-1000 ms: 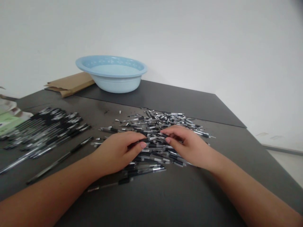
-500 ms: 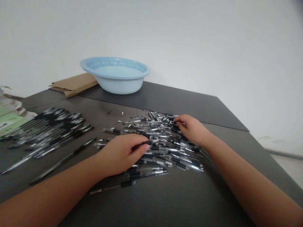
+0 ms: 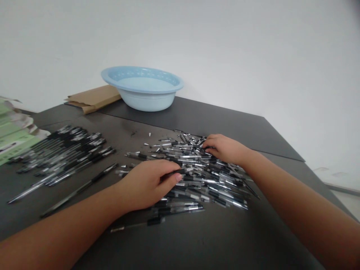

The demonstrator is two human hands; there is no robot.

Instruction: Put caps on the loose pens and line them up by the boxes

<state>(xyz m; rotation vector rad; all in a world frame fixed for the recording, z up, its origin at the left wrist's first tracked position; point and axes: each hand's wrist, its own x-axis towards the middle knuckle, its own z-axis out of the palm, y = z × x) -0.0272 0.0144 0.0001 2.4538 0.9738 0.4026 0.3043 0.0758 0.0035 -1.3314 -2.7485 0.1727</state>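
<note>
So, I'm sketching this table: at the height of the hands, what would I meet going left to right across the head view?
Green boxes → bunch of pens → left hand → right hand. Left out: the pile of pens, which spreads around both hands.

One head-worn view, looking forward and down, tabletop (image 3: 213, 240) near below, pale wall (image 3: 239, 52) beyond

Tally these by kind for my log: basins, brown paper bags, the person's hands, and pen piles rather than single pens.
Basins: 1
Paper bags: 1
Hands: 2 (left hand, right hand)
Pen piles: 2 (middle pile, left pile)
Total: 6
</note>
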